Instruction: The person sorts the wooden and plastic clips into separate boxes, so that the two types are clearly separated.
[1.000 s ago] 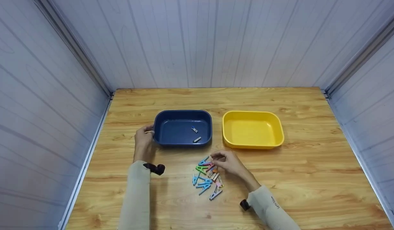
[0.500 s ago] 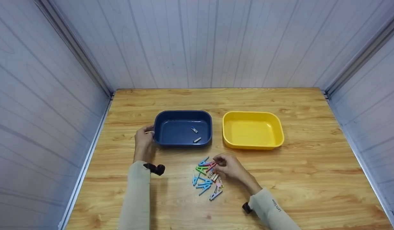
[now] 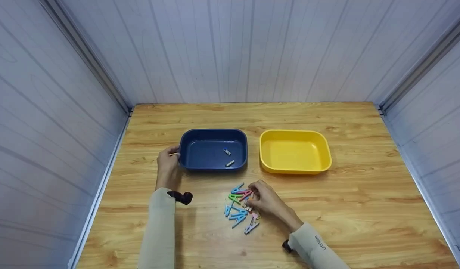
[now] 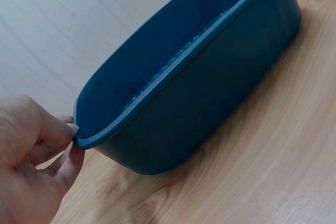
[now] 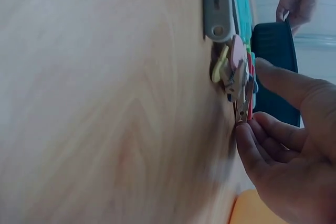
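At the left end of the dark blue plastic basin (image 3: 213,169), my left hand (image 3: 166,164) pinches the rim between thumb and fingers, as the left wrist view confirms. Two small clothespins (image 3: 230,163) lie inside that basin. My right hand (image 3: 267,198) is at the right side of a loose pile of clothespins (image 3: 238,212). In the right wrist view its fingertips touch the end of a wooden clothespin (image 5: 242,106), while the thumb is set apart on the far side; whether they grip it is unclear. A pink clothespin (image 3: 245,192) and a green clothespin (image 3: 235,198) lie close by.
A yellow plastic basin (image 3: 295,172) stands right of the blue one, with a narrow gap between. Both rest on a wood-grain table (image 3: 364,186) walled by pale panels at the back and sides. A grey clothespin (image 3: 251,228) lies at the pile's near end.
My right hand has shifted slightly right and down over the pile, its fingers now lower among the wooden clothespins. My left hand and both basins have stayed put.
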A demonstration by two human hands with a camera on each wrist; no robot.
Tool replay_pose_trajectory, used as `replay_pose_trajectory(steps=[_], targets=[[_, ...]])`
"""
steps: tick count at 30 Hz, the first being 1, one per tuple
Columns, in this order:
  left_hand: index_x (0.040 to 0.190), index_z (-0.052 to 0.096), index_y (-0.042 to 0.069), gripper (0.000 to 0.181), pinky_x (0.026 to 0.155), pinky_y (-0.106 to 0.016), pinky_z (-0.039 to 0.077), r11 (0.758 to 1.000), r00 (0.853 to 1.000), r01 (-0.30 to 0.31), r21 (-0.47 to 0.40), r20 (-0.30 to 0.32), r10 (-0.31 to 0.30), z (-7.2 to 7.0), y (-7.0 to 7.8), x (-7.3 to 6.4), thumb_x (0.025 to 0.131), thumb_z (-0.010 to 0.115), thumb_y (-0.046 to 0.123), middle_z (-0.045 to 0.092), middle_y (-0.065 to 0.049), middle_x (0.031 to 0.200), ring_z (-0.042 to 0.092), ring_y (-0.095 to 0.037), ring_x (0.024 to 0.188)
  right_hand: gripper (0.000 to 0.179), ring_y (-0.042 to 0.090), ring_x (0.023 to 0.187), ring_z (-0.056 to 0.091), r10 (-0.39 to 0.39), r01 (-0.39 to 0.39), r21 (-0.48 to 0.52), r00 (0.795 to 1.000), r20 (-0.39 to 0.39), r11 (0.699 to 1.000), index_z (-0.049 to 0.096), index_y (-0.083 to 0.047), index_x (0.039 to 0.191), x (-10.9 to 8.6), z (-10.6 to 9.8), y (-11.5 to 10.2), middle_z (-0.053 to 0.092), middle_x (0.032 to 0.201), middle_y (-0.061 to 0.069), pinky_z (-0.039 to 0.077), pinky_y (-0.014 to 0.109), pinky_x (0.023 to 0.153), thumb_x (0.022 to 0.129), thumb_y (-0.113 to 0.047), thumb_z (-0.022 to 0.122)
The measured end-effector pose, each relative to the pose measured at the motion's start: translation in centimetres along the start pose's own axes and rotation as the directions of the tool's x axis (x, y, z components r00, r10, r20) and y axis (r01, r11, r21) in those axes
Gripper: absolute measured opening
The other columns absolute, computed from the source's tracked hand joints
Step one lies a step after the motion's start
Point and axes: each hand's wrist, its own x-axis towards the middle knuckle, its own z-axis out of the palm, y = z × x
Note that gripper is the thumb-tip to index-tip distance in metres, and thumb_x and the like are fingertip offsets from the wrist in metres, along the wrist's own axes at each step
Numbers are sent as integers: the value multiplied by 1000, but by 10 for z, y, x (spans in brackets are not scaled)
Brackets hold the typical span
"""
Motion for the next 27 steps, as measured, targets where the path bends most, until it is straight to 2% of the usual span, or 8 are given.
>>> replay_pose_trajectory(steps=[7,16,23,27], targets=[[127,59,3,35,90,-30,44,1000,1000,-12,24,-11,12,0,-2,2,94,46,2,60,-15,124,54,-24,109,40,17,94,53,30,-30,25,999,15,999,59,-3,117,0,2,0,57,106,6,48,32,83,82,-15,75],[126,60,2,36,86,-28,44,999,999,-37,26,-18,37,1,-3,4,93,46,0,60,-16,123,54,-23,106,39,23,96,60,1,8,147,998,-58,989,60,2,116,-2,2,7,60,106,11,52,36,85,83,-15,74],[127,59,2,36,89,-30,44,998,1000,0,-55,-9,-1,2,-2,4,93,46,-2,58,-16,124,53,-25,110,40,26,95,64,-11,29,206,996,-90,978,61,1,116,-2,-3,5,63,107,14,54,37,85,82,-16,75],[126,60,3,35,92,-31,43,1000,1000,-17,23,-22,18,2,-2,3,93,47,0,59,-16,124,53,-25,111,41,29,96,64,-10,32,262,996,-84,965,60,3,117,-1,-6,4,63,110,18,53,37,86,82,-14,75]])
